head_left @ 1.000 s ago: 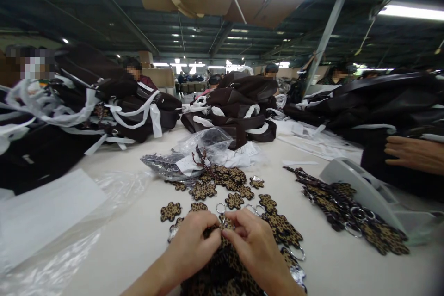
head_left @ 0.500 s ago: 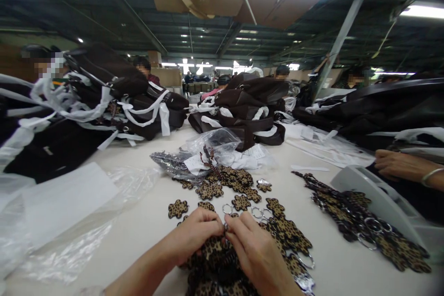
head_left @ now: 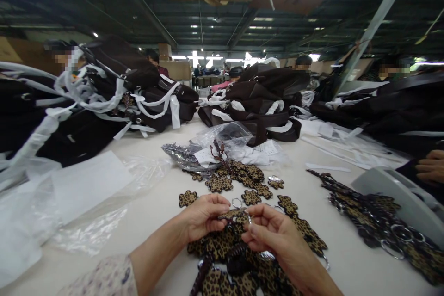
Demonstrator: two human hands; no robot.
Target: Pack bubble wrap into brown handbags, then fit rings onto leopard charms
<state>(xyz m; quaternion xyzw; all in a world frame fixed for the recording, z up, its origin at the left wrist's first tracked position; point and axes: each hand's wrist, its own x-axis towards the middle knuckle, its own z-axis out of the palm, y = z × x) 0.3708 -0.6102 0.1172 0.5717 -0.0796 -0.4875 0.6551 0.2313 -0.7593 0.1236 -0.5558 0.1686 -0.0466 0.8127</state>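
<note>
My left hand [head_left: 204,216] pinches the left edge of a leopard-print piece [head_left: 231,214], which is seen nearly edge-on. At its right end, my right hand [head_left: 268,231] grips a small silver metal part between thumb and fingers. Below both hands lies a heap of leopard-print charms [head_left: 218,245] with dark braided cords and metal rings. Loose flower-shaped leopard pieces [head_left: 188,198] and a silver ring [head_left: 237,202] rest on the table just beyond my hands.
Dark bags [head_left: 253,101] with white-wrapped straps are piled across the back. Clear plastic bags [head_left: 180,155] and white paper [head_left: 90,185] lie nearer. At right are more charms [head_left: 364,212], a grey device [head_left: 391,189] and another person's hand [head_left: 432,166]. Several people are behind the bags.
My hands have moved apart slightly, and a leopard-print piece now shows raised between them. The view has shifted, so the scene sits further right. The other person's hand at right shows less.
</note>
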